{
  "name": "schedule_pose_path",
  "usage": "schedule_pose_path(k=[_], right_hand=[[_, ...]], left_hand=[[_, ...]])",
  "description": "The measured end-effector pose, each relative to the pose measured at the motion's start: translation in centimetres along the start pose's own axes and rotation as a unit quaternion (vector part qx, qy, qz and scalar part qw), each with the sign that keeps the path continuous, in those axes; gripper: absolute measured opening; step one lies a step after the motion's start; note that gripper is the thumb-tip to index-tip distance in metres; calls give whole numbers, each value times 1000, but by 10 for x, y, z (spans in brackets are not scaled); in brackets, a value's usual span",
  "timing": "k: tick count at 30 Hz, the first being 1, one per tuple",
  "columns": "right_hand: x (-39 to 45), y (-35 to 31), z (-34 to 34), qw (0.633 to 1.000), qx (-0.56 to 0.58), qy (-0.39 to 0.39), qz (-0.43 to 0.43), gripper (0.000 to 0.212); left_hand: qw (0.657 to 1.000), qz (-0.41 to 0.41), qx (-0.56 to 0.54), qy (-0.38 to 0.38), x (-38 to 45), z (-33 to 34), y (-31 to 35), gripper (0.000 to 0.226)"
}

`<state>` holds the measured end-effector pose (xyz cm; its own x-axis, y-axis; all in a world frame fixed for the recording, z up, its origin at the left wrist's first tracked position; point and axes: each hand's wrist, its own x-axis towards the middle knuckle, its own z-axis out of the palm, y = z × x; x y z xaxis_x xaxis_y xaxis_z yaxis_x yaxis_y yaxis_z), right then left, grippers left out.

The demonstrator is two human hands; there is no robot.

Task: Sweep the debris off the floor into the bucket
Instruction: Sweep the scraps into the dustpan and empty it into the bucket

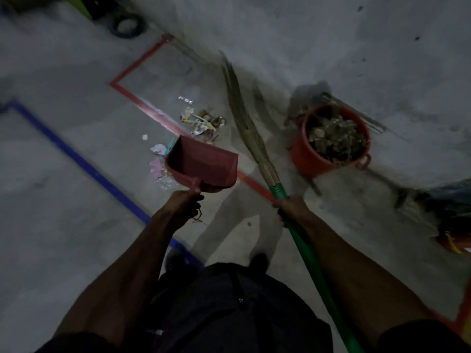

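My left hand [183,203] grips the handle of a red dustpan [204,164], held above the floor with its mouth toward the debris. In my right hand [291,208] is the green handle of a straw broom [251,138], whose bristles reach up and to the left past the pile. Scattered debris [201,122] of paper and plastic scraps lies on the concrete floor beyond the dustpan, and more scraps [159,161] lie at its left. An orange bucket [305,154] filled with leaves and rubbish stands to the right of the broom.
Red tape [137,61] and blue tape [76,156] mark lines on the grey floor. A dark tyre-like ring [127,26] lies at the far left, beside the wall. Dark bags and an orange object [456,240] sit at the right edge. My feet show below.
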<state>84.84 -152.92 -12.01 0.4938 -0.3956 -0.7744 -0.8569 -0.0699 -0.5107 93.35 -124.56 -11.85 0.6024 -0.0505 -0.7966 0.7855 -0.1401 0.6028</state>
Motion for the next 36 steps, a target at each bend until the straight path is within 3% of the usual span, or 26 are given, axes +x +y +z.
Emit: schedule_pose_path(k=[5, 10, 14, 17, 21, 30, 36], right_hand=[[-12, -33, 124, 998, -45, 4, -51, 38], [-28, -82, 223, 996, -76, 2, -44, 31], [-32, -122, 275, 995, -90, -8, -39, 23], [-22, -153, 307, 995, -94, -16, -33, 26], [6, -199, 349, 996, -78, -25, -29, 22], [85, -338, 437, 999, -39, -24, 13, 26], [109, -424, 464, 999, -2, 1, 38, 33]], left_hand=[[1000, -10, -2, -21, 12, -126, 2, 15], [999, -41, 33, 0, 25, -243, 20, 3], [995, -11, 51, 84, 45, -308, 43, 20], [987, 20, 19, 159, 67, -341, 66, 36], [977, 27, 72, 197, 108, -377, 111, 42], [956, 24, 225, 188, 224, -459, 261, 33], [942, 71, 280, 171, 277, -499, 366, 27]])
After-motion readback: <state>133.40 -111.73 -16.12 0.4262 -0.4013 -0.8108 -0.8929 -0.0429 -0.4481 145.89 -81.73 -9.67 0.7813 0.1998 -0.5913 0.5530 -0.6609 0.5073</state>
